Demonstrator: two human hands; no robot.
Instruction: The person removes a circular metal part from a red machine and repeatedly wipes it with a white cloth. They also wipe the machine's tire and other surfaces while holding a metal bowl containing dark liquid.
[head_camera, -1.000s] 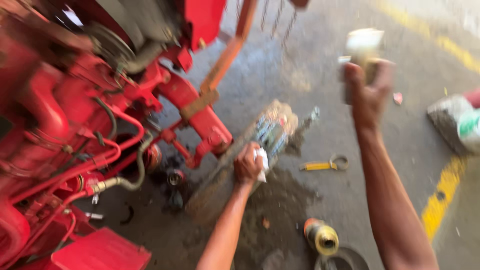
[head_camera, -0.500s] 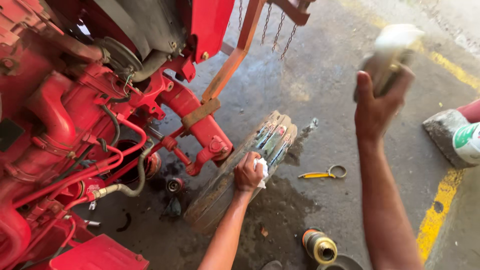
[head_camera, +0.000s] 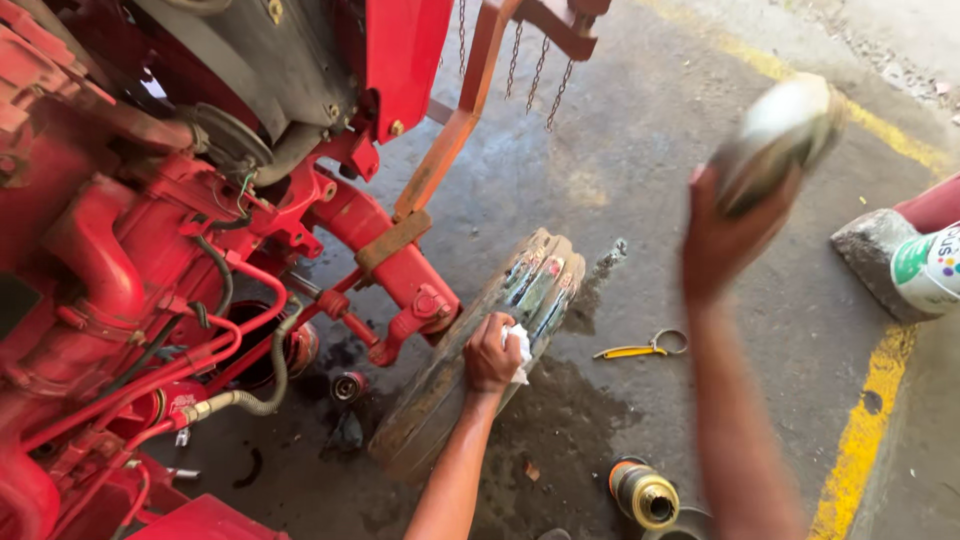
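Observation:
My left hand (head_camera: 490, 355) is closed around a white cloth (head_camera: 521, 347) and presses it against the tread of a worn, muddy front tyre (head_camera: 542, 272) of a red tractor (head_camera: 120, 260). My right hand (head_camera: 725, 235) is raised at the upper right, well above the ground. It grips a pale cylindrical can (head_camera: 785, 130), which is blurred by motion. The tyre leans at an angle next to the red axle arm (head_camera: 400, 270).
A yellow-handled tool (head_camera: 640, 350) lies on the concrete right of the tyre. A cylinder with a yellow end (head_camera: 645, 495) stands on the oily patch below. A stone block (head_camera: 875, 260) and a white-and-green container (head_camera: 930, 270) sit by the yellow floor line (head_camera: 855, 440). Chains (head_camera: 550, 70) hang above.
My right hand has kept the can raised and shifted it, still blurred. My left hand stays with the cloth at the tyre. The view has shifted slightly.

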